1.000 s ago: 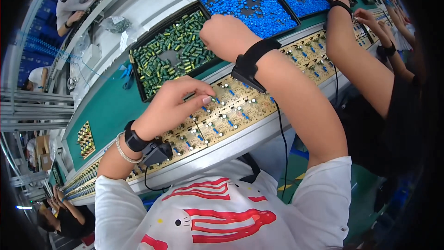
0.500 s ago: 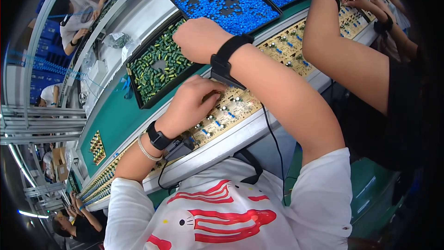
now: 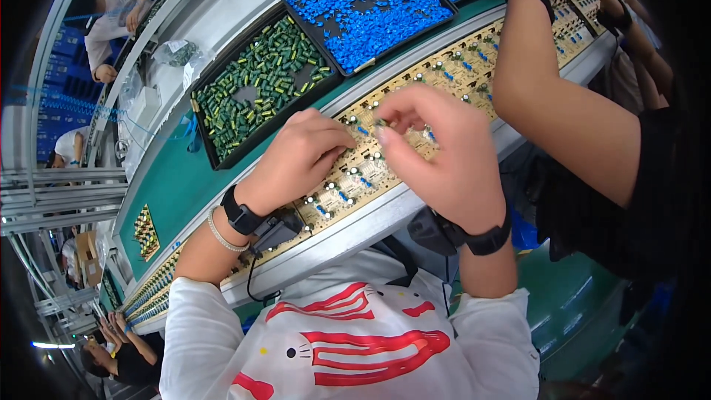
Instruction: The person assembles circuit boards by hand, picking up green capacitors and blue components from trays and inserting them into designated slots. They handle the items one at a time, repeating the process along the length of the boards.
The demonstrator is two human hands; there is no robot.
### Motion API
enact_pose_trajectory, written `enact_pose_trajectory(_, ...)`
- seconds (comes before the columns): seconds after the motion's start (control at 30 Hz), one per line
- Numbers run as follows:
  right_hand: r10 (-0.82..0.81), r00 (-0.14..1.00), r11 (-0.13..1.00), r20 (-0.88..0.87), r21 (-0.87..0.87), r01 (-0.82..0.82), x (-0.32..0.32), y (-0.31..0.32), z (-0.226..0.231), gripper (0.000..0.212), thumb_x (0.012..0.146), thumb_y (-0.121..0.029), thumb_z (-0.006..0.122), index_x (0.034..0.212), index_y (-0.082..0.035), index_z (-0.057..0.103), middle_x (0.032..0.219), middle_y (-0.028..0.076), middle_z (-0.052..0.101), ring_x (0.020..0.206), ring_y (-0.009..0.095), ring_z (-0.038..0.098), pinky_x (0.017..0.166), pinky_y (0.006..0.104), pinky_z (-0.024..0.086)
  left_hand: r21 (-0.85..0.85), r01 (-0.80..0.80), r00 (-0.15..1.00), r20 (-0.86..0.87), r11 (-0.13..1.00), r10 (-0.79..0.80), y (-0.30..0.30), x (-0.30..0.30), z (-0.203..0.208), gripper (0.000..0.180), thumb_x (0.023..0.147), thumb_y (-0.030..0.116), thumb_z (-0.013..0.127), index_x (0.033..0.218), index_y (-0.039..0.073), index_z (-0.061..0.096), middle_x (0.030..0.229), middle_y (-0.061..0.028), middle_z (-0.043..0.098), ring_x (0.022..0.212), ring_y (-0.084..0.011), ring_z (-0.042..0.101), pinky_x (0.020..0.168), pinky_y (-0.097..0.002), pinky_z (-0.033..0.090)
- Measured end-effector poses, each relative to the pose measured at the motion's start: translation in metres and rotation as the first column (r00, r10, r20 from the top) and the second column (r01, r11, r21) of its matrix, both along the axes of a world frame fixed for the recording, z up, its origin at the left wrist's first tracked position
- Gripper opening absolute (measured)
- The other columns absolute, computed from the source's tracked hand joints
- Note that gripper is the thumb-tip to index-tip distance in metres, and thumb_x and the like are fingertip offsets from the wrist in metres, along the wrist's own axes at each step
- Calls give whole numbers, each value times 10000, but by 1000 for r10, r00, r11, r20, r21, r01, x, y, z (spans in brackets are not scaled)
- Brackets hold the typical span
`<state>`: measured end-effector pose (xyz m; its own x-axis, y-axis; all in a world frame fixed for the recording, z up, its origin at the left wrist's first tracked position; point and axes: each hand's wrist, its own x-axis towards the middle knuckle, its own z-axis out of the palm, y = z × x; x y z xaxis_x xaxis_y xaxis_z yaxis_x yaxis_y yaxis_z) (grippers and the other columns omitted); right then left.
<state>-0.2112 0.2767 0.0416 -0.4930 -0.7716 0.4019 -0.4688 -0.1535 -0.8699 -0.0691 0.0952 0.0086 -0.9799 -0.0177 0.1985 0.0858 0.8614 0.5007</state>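
My right hand hovers over a row of tan circuit boards, thumb and forefinger pinching a small green capacitor, partly covered by the fingertips. My left hand rests low at the boards, fingers curled together, their tips touching the board surface. What those fingertips hold, if anything, is hidden. Small blue parts and upright capacitors with pale tops stand on the boards. Just beyond my left hand, a black tray holds many loose green capacitors.
Two black trays of blue parts lie farther back. A co-worker's arm reaches over the line at the right. One loose populated board lies on the green surface at the left. A metal rail borders the line's near side.
My right hand has come back from the green capacitor tray to the boards with a capacitor in its fingers. My left hand stays at the boards, nearly in place.
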Motion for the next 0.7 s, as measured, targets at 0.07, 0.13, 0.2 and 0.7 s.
enact_pose_trajectory(0.07, -22, 1000, 1000, -4, 7, 22, -1, 12, -12, 140, 804, -26, 667, 941, -18, 637, 849, 101, 662, 755, 215, 649, 696, 327, 504, -29, 32, 999, 31, 999, -31, -3, -2, 3, 220, 752, -29, 679, 950, 58, 719, 957, -78, 694, 908, -288, 607, 834, -388, 458)
enact_pose_trajectory(0.13, -62, 998, 997, 23, 52, 61, 6, 17, -16, 155, 788, -21, 673, 936, -21, 628, 846, 110, 656, 741, 238, 655, 682, 334, 514, -45, 88, 994, 75, 995, -84, -9, -2, 7, 223, 757, -8, 686, 959, 78, 725, 971, -54, 686, 959, -264, 593, 889, -376, 430)
enact_pose_trajectory(0.2, -67, 997, 995, 34, 78, 64, 7, 23, -20, 153, 791, -17, 671, 938, -19, 628, 850, 108, 657, 739, 231, 652, 684, 329, 513, -67, 136, 990, 48, 988, -133, -11, -4, 10, 232, 741, -9, 705, 956, 79, 719, 975, -48, 688, 948, -260, 594, 877, -377, 434)
enact_pose_trajectory(0.7, -25, 999, 927, 24, 375, 14, 42, 26, -33, 205, 781, 27, 706, 983, -1, 696, 894, 111, 704, 747, 189, 678, 699, 286, 516, -277, -72, 962, -274, 958, -7, -67, -64, 27, 185, 824, 147, 698, 991, 70, 720, 956, -109, 703, 942, -318, 646, 845, -444, 507)
